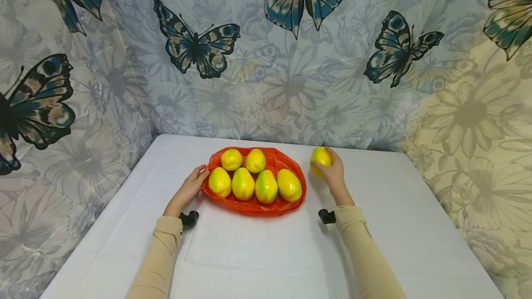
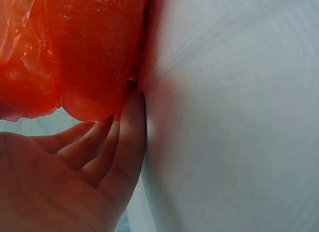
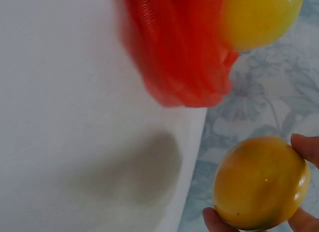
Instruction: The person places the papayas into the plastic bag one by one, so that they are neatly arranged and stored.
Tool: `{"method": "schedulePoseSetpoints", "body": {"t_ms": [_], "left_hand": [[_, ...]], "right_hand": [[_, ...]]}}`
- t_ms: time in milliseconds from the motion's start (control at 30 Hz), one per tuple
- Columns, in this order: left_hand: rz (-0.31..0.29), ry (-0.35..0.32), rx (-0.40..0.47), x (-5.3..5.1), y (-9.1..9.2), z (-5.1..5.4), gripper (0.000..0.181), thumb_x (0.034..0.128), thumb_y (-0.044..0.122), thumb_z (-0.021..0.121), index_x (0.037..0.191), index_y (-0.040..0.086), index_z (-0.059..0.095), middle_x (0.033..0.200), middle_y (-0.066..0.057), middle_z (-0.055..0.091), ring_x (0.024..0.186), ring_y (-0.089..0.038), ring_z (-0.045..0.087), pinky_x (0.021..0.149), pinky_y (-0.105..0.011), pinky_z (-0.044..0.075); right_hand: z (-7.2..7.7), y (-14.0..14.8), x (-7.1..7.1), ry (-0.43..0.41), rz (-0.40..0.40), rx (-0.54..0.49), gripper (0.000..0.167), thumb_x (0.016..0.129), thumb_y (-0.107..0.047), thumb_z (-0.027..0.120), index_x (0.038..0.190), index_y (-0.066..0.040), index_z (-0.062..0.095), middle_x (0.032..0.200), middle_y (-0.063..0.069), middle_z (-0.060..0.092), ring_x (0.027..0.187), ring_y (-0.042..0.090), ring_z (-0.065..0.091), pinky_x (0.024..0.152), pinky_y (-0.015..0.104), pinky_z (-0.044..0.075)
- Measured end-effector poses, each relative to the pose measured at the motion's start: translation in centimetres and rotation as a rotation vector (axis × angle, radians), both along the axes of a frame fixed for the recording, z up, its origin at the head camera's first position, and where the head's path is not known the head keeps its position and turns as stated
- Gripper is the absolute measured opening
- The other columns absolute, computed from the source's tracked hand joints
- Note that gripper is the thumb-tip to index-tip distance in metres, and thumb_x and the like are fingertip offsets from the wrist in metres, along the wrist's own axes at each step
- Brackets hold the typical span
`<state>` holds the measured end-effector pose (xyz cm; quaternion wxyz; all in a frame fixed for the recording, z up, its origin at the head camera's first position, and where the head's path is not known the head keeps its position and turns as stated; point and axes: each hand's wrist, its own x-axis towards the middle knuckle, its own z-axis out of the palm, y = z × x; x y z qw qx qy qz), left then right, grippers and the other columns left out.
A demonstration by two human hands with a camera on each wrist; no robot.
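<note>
My right hand (image 1: pixel 335 172) grips a glossy yellow-green mango-shaped fruit (image 1: pixel 319 157) just off the right end of a red plastic-covered oval tray (image 1: pixel 249 207). In the right wrist view, fingertips hold this fruit (image 3: pixel 261 184) from both sides, above the table, and its shadow falls on the cloth. Several similar fruits (image 1: pixel 243 183) lie on the tray in two rows. At the tray's left end, my left hand (image 1: pixel 191 186) touches the red plastic (image 2: pixel 94 57) with extended fingers. The left wrist view shows those fingers low against the tabletop, their tips partly hidden by the plastic.
A white cloth covers the table (image 1: pixel 257 257). Behind it and along the sides hangs a floral backdrop (image 1: pixel 291 91) with large butterflies. A black wrist device (image 1: pixel 189 219) sits on the left wrist, another (image 1: pixel 327 216) on the right.
</note>
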<state>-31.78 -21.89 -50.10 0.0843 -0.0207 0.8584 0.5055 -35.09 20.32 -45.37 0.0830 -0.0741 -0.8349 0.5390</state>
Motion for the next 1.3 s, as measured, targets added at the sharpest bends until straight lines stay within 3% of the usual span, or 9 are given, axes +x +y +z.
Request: {"method": "schedulePoseSetpoints", "body": {"t_ms": [667,867,1300], "left_hand": [[-0.003,0.001,0.011,0.1,0.1,0.1,0.063,0.1057,0.042,0.034,0.155,0.005,0.019,0.15,-0.028,0.037,0.118,-0.035,0.052,0.094,-0.04,0.048],[0.004,0.0,-0.006,0.1,0.1,0.1,0.063,0.1056,0.042,0.034,0.154,0.004,0.019,0.146,-0.028,0.041,0.112,-0.033,0.054,0.09,-0.037,0.048],[0.005,0.001,0.017,0.2,0.2,0.1,0.063,0.1055,0.042,0.034,0.155,0.005,0.019,0.147,-0.028,0.041,0.12,-0.036,0.051,0.099,-0.044,0.046]], "right_hand": [[3.2,-6.2,-1.1,0.042,0.165,-0.015,0.072,0.088,-0.018,0.071,0.15,-0.01,0.036,0.156,0.015,0.034,0.131,0.035,0.043,0.108,0.05,0.042],[3.3,-8.1,-1.3,0.013,0.206,-0.004,0.072,0.088,-0.019,0.071,0.15,-0.011,0.036,0.156,0.014,0.034,0.131,0.035,0.045,0.107,0.049,0.043],[1.9,-10.7,-1.4,-0.03,0.26,0.031,0.068,0.09,-0.02,0.068,0.15,-0.012,0.036,0.154,0.013,0.035,0.132,0.034,0.044,0.111,0.049,0.038]]}}
